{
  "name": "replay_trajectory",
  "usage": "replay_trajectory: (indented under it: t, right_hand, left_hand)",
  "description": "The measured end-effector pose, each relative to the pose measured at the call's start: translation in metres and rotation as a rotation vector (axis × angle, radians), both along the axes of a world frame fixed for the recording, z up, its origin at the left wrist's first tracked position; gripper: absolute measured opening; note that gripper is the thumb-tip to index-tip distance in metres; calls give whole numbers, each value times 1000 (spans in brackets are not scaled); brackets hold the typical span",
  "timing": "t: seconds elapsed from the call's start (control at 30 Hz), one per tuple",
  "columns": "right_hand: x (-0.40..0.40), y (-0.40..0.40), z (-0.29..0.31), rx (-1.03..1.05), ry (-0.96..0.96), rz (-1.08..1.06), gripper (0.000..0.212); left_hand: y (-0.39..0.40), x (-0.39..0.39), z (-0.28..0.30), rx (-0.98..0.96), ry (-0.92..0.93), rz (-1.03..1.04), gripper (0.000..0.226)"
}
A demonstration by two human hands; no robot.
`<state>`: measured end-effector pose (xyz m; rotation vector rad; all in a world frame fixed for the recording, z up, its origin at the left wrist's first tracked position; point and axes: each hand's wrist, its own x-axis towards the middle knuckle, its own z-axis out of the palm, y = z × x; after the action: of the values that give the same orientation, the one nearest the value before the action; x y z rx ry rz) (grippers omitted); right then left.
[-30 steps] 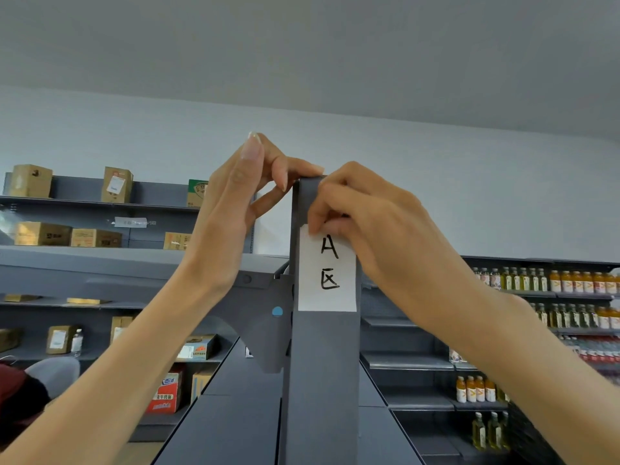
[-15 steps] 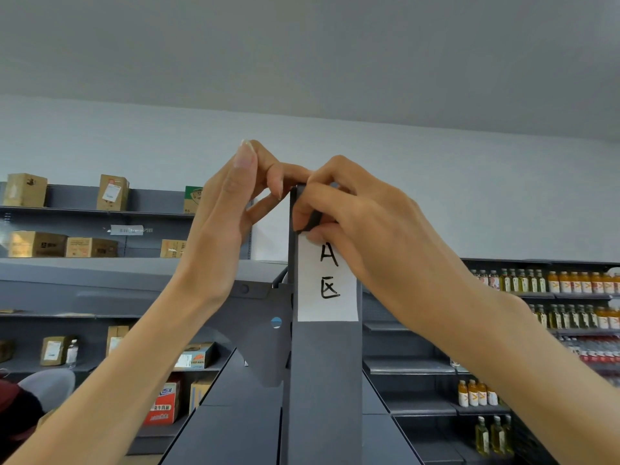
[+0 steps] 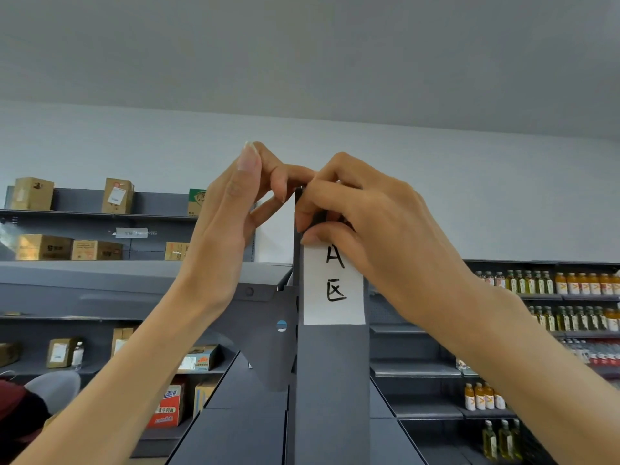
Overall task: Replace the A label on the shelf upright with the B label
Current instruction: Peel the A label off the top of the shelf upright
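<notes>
Cardboard boxes [image 3: 32,193] on grey shelves [image 3: 84,214] at left, bottled drinks [image 3: 583,283] shelved at right.

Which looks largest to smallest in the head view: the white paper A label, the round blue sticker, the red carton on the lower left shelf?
1. White paper A label
2. Red carton, though it stands farther away
3. Round blue sticker

A label [image 3: 332,286] top: hidden by right hand [image 3: 385,229] | upright [image 3: 330,380] top: covered

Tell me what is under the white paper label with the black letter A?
The white paper A label lies flat on the dark grey metal shelf upright, which shows below and beside it. The right hand covers its top edge, so its fastening is hidden.
</notes>
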<state>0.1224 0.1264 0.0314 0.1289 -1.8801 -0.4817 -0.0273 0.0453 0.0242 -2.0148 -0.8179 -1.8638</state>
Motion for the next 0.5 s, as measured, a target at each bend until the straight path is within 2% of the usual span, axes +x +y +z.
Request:
replay_trajectory:
  t: [0.13,0.27,0.5]
  right_hand:
    - [0,0,0,28,12,-16,14]
    - [-2,-6,-1,57,38,-125,19]
    - [-5,-10,-2,154,41,-283,14]
  left_hand:
    - [1,1,0,-3,-4,-6,45]
    - [1,2,0,7,-10,-1,43]
    - [2,3,0,19,-22,18,41]
